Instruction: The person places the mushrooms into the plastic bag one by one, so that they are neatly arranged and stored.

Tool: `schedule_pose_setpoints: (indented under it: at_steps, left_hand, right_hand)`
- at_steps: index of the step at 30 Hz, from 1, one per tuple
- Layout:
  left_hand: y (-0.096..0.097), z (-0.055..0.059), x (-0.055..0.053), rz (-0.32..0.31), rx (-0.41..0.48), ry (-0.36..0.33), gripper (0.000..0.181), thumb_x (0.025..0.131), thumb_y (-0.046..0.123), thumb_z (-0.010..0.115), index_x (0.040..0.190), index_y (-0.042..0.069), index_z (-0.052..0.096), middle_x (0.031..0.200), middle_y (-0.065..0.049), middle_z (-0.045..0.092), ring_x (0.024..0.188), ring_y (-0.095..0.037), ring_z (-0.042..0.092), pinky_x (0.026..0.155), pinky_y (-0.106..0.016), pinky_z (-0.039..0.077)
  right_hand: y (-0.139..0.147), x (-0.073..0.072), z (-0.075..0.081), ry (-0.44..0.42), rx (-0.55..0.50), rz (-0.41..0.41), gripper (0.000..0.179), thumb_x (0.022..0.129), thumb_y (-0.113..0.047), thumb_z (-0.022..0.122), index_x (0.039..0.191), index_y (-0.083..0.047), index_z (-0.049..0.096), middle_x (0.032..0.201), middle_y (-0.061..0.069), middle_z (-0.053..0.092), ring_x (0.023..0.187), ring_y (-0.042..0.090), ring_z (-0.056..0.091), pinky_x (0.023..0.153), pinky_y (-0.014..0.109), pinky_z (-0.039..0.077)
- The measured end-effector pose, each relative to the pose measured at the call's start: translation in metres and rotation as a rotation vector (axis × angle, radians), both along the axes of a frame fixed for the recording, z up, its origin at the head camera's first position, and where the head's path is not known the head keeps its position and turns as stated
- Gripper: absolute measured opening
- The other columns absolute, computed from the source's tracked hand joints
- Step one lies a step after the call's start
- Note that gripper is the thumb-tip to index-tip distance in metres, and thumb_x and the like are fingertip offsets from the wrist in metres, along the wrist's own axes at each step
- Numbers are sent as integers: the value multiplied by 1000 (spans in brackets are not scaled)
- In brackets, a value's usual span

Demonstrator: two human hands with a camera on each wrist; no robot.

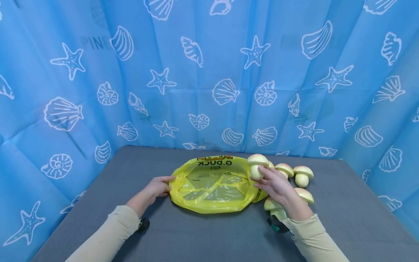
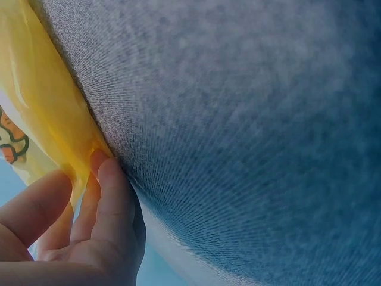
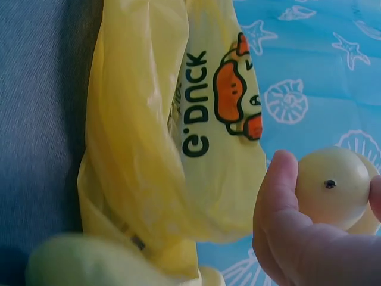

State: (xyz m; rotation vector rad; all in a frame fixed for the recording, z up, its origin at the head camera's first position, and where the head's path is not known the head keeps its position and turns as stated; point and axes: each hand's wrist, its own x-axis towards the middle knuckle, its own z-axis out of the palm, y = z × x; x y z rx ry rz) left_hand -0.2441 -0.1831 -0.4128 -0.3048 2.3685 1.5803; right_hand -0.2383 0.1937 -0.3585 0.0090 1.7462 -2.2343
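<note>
A yellow plastic bag point(image 1: 209, 208) printed "G.DUCK KIDS" lies on the grey table, its mouth spread wide and facing up. At the bag's left edge, my left hand point(image 1: 159, 187) pinches the rim; in the left wrist view thumb and fingers point(image 2: 110, 202) meet at the yellow film. My right hand point(image 1: 278, 187) holds a toy mushroom point(image 1: 256, 162) by its pale stem, just above the bag's right rim. The right wrist view shows the stem's round underside point(image 3: 339, 187), with a small dark spot, between fingers and thumb.
Several more toy mushrooms point(image 1: 302, 175) with pinkish cream caps stand to the right of the bag, partly hidden behind my right hand. A blue curtain point(image 1: 209, 102) with white shells and starfish hangs behind the grey table point(image 1: 203, 240). Dark straps circle both wrists.
</note>
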Motion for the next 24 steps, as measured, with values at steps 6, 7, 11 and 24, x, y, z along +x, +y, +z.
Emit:
schedule_pose_setpoints:
  at_steps: [6,7,11,24]
  left_hand:
    - [0,-1,0,-2,3,-3,51,93,-8,47,142,3,48,148,-27,36,117,-31,49,91,-43,48]
    - [0,-2,0,-1,1,-1,51,93,-8,48,142,3,48,148,-27,36,118,-31,49,92,-44,48]
    - [-1,-3,0,-2,-6,6,51,93,-8,47,143,3,48,148,-27,36,120,-33,49,93,-44,48]
    - [-1,-2,1,-26,6,18,52,92,-9,46,143,2,47,149,-27,34,124,-34,46,93,-45,47]
  right_hand:
    - [-13,0,1,-28,-17,0,65,104,-20,43,151,4,6,118,11,44,95,14,59,87,29,51]
    - [-15,-1,1,-29,-16,-3,64,104,-20,44,151,4,7,118,11,45,95,14,59,87,30,52]
    - [-23,-1,2,-29,-11,-3,59,103,-19,45,148,5,15,115,10,48,95,15,60,85,30,52]
    - [-43,-5,4,-69,-33,-6,52,103,-18,44,145,6,24,111,10,49,91,15,62,85,33,52]
